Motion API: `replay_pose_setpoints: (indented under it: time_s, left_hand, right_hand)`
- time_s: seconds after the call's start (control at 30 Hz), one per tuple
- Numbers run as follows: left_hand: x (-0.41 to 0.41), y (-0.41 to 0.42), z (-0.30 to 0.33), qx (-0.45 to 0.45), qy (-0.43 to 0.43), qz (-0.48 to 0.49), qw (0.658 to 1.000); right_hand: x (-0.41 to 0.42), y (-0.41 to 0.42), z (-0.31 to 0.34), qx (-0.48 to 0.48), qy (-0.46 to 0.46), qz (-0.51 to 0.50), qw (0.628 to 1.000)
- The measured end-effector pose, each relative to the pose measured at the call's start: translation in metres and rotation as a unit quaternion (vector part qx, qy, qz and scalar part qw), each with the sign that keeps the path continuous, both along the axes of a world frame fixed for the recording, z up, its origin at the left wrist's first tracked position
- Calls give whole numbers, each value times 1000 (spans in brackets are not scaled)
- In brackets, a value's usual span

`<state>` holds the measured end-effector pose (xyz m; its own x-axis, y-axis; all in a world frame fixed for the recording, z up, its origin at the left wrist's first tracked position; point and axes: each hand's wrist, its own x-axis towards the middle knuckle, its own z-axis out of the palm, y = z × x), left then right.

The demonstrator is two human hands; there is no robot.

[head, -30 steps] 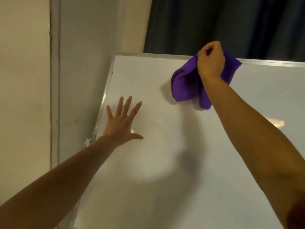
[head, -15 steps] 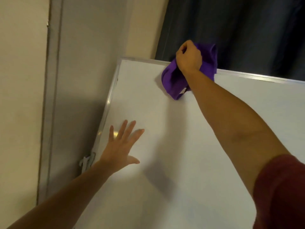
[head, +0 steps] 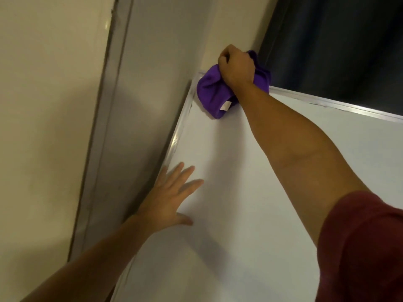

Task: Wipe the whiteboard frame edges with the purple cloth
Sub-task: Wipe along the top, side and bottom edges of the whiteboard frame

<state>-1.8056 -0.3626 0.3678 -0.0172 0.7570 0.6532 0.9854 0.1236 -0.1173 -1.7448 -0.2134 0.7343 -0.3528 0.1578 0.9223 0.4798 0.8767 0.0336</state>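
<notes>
Filling the lower right two thirds of the frame: the whiteboard (head: pixel 272 192), tilting up toward its top-left corner in the upper middle. Running along its top from that corner to the right edge of the frame, and down its left side toward the bottom centre: the silver frame (head: pixel 327 103). Standing behind, a pale wall (head: pixel 54 105) across the left and a dark curtain (head: pixel 338 40) in the upper right.

Reaching diagonally from the lower right in a dark red sleeve (head: pixel 359 247), the right arm, ending in the right hand (head: pixel 236 68) at the upper middle. Closing in a tight fist over the purple cloth (head: pixel 212 94), bunching it and pressing it onto the top-left corner of the frame; a small white tag showing at the cloth's lower fold. Resting flat on the board face in the lower centre, just beside the left frame strip: the left hand (head: pixel 168 199), fingers spreading wide, gripping nothing, seemingly bracing the board.

Judging by the cloth's place: wiping the top edge and arriving at its left end, with the corner itself being rubbed. Calling next, probably, for turning the wrist and dragging the cloth down the left strip toward the left hand, keeping pressure on the metal rather than the white face, and shifting the bracing hand out of the path.
</notes>
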Motion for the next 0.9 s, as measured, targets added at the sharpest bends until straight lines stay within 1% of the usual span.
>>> replay_pose_setpoints:
  time_s: [0.07, 0.2, 0.27, 0.37, 0.47, 0.53, 0.6, 0.73, 0.8, 0.9]
  left_hand:
    - [-5, 3, 1, 7, 16, -14, 1000]
    - [-13, 9, -1, 33, 12, -39, 999]
    - [-15, 10, -2, 19, 8, -27, 999]
    - [-13, 12, 1, 9, 19, -9, 1000]
    - [-8, 10, 2, 25, 74, -2, 997]
    - [-4, 11, 5, 33, 89, -20, 995]
    - [6, 15, 14, 32, 78, -35, 996]
    - [32, 32, 28, -13, -3, -25, 1000]
    - [38, 35, 26, -17, -15, -12, 1000]
    - [41, 36, 23, -8, -19, -14, 1000]
  right_hand:
    - [-12, 2, 1, -3, -37, 12, 999]
    - [-33, 5, -2, 3, -183, -23, 983]
    - [-35, 6, -5, 8, -250, -47, 967]
    - [-31, 11, -6, 23, -303, -67, 950]
    - [-28, 14, -6, 33, -303, -78, 949]
    - [-26, 13, -7, 39, -291, -87, 952]
    - [-23, 10, -8, 55, -289, -87, 952]
    - [-12, 7, -12, 97, -321, -81, 939]
    - [-4, 8, -12, 95, -328, -91, 936]
    - [9, 8, -11, 84, -312, -102, 941]
